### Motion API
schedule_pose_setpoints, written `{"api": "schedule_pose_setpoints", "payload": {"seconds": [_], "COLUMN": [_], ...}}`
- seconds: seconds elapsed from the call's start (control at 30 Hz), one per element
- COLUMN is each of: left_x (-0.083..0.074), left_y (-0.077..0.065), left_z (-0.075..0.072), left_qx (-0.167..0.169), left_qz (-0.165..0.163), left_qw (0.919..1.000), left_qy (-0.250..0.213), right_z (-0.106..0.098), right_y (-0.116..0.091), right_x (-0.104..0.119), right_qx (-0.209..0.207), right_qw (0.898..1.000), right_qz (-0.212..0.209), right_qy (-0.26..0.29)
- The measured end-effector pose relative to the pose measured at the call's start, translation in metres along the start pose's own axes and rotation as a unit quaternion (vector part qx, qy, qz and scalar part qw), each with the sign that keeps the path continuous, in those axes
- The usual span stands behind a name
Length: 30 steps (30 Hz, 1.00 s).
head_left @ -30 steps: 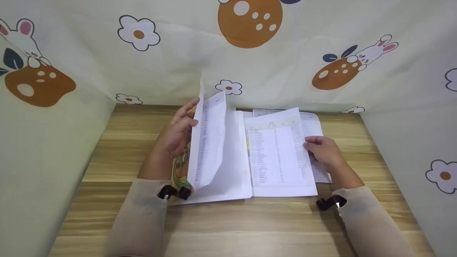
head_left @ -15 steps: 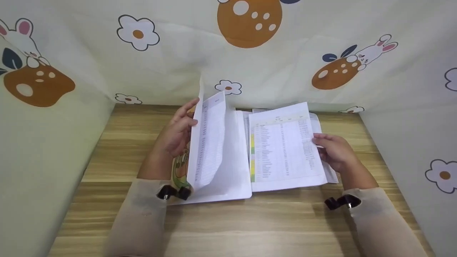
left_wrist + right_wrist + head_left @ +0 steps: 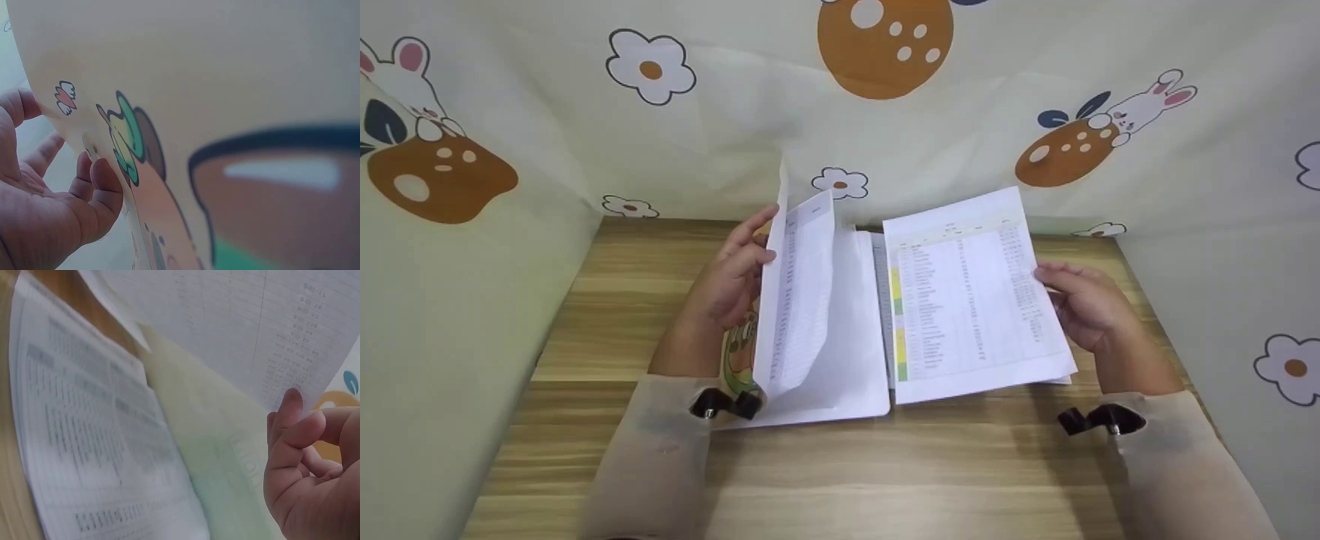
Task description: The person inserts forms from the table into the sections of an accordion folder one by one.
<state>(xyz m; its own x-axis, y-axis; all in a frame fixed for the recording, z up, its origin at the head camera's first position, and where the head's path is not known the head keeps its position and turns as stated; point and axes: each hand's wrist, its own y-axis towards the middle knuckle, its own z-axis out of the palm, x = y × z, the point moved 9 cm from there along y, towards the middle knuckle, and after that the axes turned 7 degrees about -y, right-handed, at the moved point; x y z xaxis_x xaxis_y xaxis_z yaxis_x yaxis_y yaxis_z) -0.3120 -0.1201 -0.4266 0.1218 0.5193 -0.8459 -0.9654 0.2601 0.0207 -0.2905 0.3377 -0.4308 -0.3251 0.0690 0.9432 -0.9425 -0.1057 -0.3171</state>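
A white folder point(image 3: 859, 375) with a cartoon-printed cover point(image 3: 163, 79) lies spread on the table. My left hand point(image 3: 729, 281) grips the raised cover at its edge, thumb and fingers on either side. A printed sheet point(image 3: 806, 300) leans against the inside of that cover. On the right, my right hand point(image 3: 1091, 307) pinches the side edge of a sheet of paper point(image 3: 967, 300) with a printed table and yellow and green cells down its left side. This paper is lifted and tilted. Under it, the right wrist view shows another printed page point(image 3: 84, 427).
The wood-grain table point(image 3: 825, 487) extends in front of the folder and to both sides. A fabric backdrop point(image 3: 735, 112) with rabbits, oranges and flowers rises close behind and along both sides. Black wrist mounts point(image 3: 727, 403) jut from the sleeves.
My right hand has moved right and slightly away from me, drawing the sheet up and to the right over the papers beneath. My left hand and the raised cover stay in place.
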Motion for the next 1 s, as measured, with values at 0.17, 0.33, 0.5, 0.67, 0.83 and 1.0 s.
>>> {"api": "schedule_pose_setpoints", "payload": {"seconds": [0.17, 0.33, 0.5, 0.67, 0.83, 1.0], "left_x": [0.000, 0.001, 0.001, 0.001, 0.001, 0.001], "left_y": [0.000, 0.000, 0.000, 0.000, 0.000, 0.000], "left_z": [0.000, 0.000, 0.001, 0.001, 0.001, 0.002], "left_qx": [0.003, 0.006, 0.009, 0.007, -0.005, -0.005], "left_qz": [-0.001, -0.002, 0.000, 0.002, -0.001, -0.003], "left_qw": [1.0000, 1.0000, 1.0000, 1.0000, 0.9999, 0.9998], "left_qy": [-0.002, 0.001, 0.004, 0.006, 0.014, 0.018], "right_z": [0.014, 0.025, 0.034, 0.045, 0.054, 0.062], "right_y": [-0.004, -0.004, -0.003, -0.002, -0.001, 0.002], "right_x": [0.010, 0.015, 0.020, 0.025, 0.028, 0.026], "right_qx": [0.009, 0.013, 0.020, 0.026, 0.028, 0.026], "right_qw": [1.000, 1.000, 0.999, 0.997, 0.996, 0.995], "right_qz": [-0.011, -0.017, -0.028, -0.045, -0.066, -0.068], "right_qy": [0.012, 0.023, 0.037, 0.053, 0.061, 0.062]}}
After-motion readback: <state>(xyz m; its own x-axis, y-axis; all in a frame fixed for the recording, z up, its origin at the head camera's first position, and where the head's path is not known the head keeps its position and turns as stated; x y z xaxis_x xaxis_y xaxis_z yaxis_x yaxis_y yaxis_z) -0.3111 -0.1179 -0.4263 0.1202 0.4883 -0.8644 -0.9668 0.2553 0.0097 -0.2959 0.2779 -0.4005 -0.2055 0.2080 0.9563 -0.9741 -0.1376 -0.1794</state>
